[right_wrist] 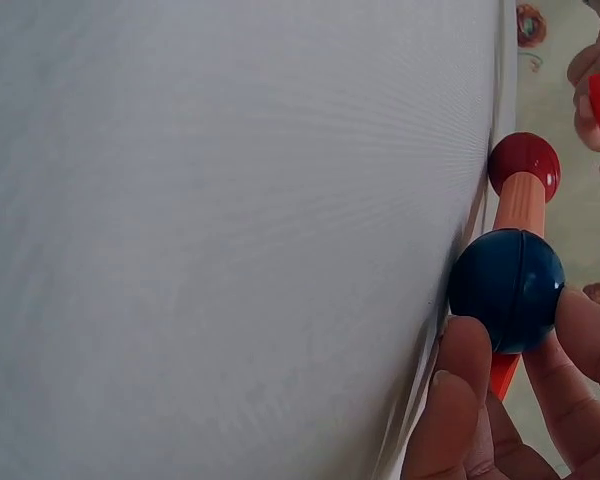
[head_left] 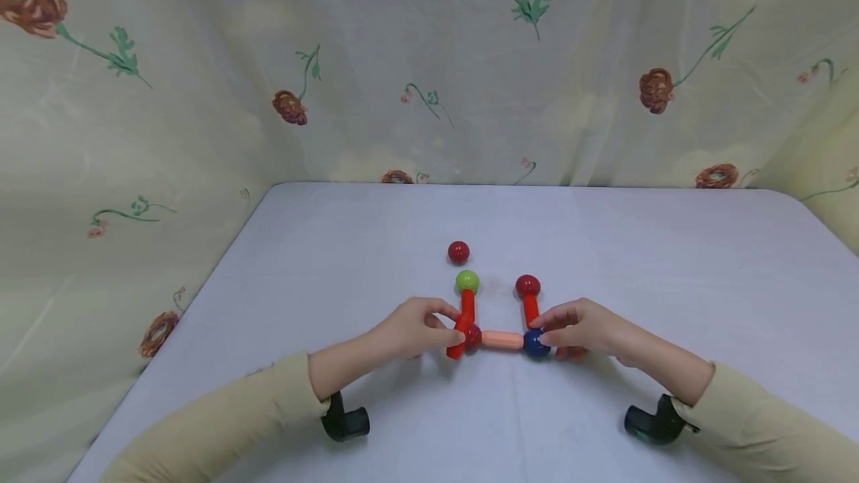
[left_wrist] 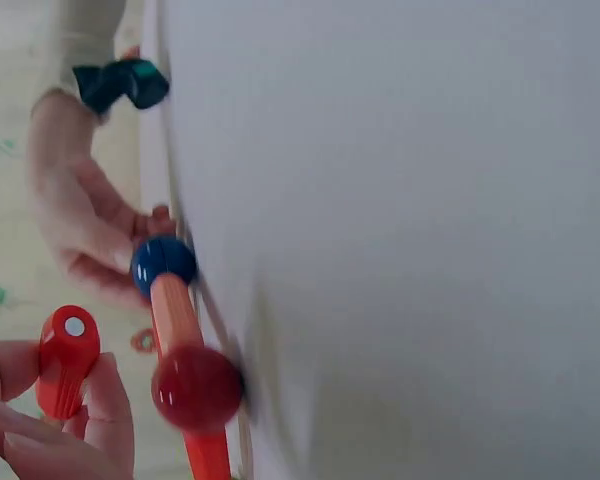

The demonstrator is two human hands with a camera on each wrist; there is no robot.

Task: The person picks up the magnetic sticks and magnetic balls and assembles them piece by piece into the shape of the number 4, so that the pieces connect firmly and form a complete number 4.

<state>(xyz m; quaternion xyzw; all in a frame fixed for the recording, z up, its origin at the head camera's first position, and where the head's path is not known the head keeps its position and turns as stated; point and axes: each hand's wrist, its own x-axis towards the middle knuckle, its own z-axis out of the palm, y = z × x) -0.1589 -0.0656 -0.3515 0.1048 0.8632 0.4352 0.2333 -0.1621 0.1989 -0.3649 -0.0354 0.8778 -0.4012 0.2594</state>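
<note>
My left hand [head_left: 411, 328] pinches a loose red rod [head_left: 458, 345] between thumb and fingers. In the left wrist view this rod [left_wrist: 66, 365] is held apart from the red ball [left_wrist: 197, 388], one end showing a pale round disc. My right hand [head_left: 592, 330] grips the blue ball [head_left: 536, 343] with its fingertips. A pink rod [head_left: 502, 340] joins the blue ball to the near red ball [head_left: 474, 335]. From that red ball a red rod [head_left: 467, 304] runs back to a green ball [head_left: 467, 281]. Another red rod [head_left: 531, 308] links the blue ball with a far red ball [head_left: 528, 285].
A single red ball [head_left: 459, 252] lies behind the green one. All of it is on a table with a pale cloth [head_left: 658, 259]. A flowered curtain [head_left: 376, 43] hangs at the back and left side. Each wrist carries a black camera [head_left: 346, 420].
</note>
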